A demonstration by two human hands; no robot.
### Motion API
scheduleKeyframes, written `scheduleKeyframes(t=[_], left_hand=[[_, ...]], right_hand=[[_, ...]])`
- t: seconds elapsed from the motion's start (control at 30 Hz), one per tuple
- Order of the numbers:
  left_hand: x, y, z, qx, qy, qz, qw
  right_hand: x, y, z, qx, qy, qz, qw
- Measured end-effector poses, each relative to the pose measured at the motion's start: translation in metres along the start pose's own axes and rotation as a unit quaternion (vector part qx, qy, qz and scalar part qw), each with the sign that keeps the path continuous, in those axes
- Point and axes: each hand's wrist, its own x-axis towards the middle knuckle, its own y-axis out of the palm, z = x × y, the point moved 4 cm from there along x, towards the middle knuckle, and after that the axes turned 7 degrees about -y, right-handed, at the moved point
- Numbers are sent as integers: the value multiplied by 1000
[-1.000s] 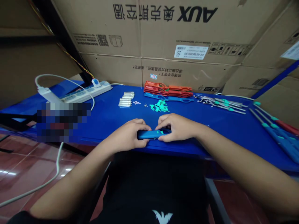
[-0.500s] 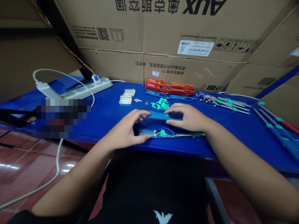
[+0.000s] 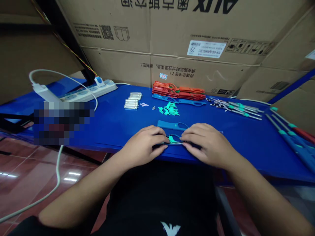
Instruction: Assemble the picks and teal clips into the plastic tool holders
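The blue cover [image 3: 168, 125] has come out of the right hand since the earlier frame and now lies on the worktop [image 3: 118, 127], just beyond the open blue half [image 3: 174, 134]. Both hands have come in over that half, so the work looks to be on its bared inside. From where I stand, going left to right: one white plug [image 3: 48, 93], one power strip [image 3: 80, 94], then a row of clear tubes [image 3: 131, 101], too tightly packed to count. The one left hand [image 3: 149, 144] is curled round the left end of the half, fingers and thumb pinching. Between the hands shows one green piece [image 3: 171, 139]. Behind it sit a heap of green bits [image 3: 171, 109] and a stack of red and orange shells [image 3: 178, 90], neither countable, with at least one blue shell [image 3: 162, 97] in front. The one right hand [image 3: 206, 142] pinches the half's right part. Further right are several wired rods [image 3: 242, 109], then at least one red and two blue handles [image 3: 292, 141]
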Motion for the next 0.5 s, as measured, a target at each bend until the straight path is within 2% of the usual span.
scheduleKeyframes(t=[0.1, 0.23, 0.5], left_hand=[[0, 1, 1, 3, 2, -6, 1000], [0, 0, 1, 2, 7, -11, 1000], [-1, 3, 4, 9, 9, -22, 1000]], right_hand=[[-13, 9, 8, -22, 11, -15, 1000], [-16, 17, 8, -20, 26, -21, 999], [-15, 15, 11, -44, -26, -18, 999]])
